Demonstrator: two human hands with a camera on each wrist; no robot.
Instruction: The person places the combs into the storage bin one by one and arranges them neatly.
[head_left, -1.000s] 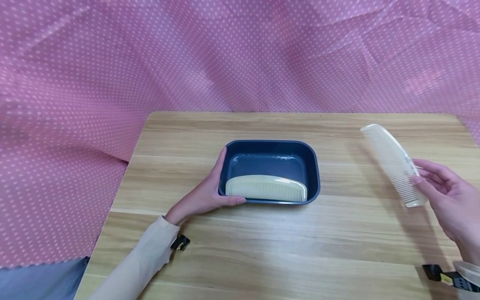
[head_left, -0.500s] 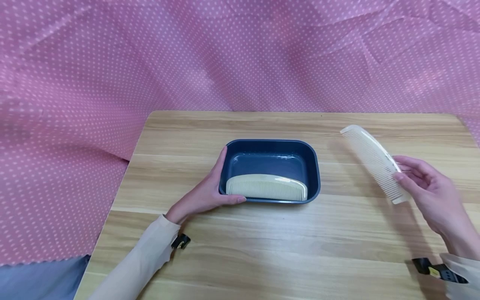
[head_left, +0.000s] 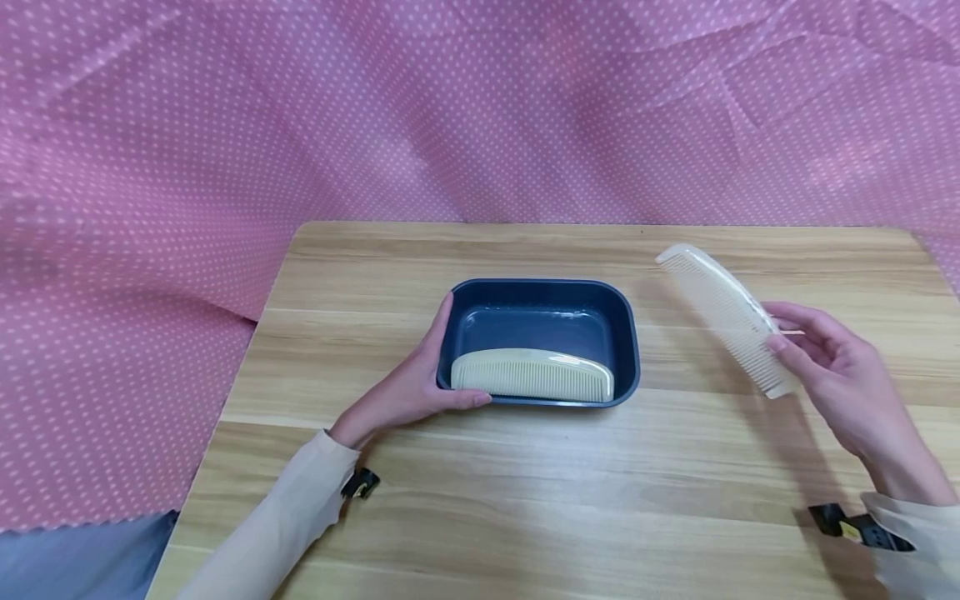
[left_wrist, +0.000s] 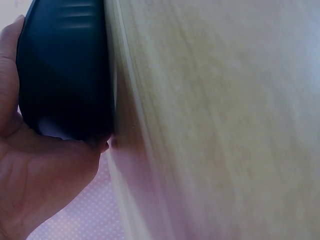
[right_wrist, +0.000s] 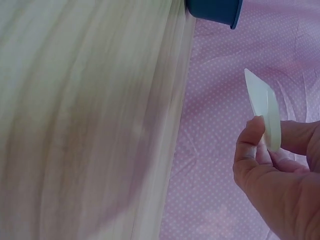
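Note:
A dark blue rectangular plastic box (head_left: 540, 323) stands on the table, its top open. Along its near wall lies a cream comb (head_left: 534, 375), teeth toward the person. My left hand (head_left: 408, 382) grips the box's left end, thumb along the near rim and fingers at the far left corner; in the left wrist view the thumb lies against the box wall (left_wrist: 65, 75). To the right of the box, my right hand (head_left: 847, 392) pinches a second cream comb (head_left: 716, 308) near its lower end, tilted and above the table. The right wrist view shows this comb (right_wrist: 266, 106) nearly end-on.
The wood-grain table (head_left: 540, 508) has rounded far corners. Behind it and at the left hangs a pink cloth with white dots (head_left: 480, 108). Black straps (head_left: 858, 527) sit at both wrists. Blue-grey fabric (head_left: 82, 554) shows at the lower left.
My right hand has moved left toward the box with the comb, which tilts a little more to the left. The left hand, box and comb inside stay in place.

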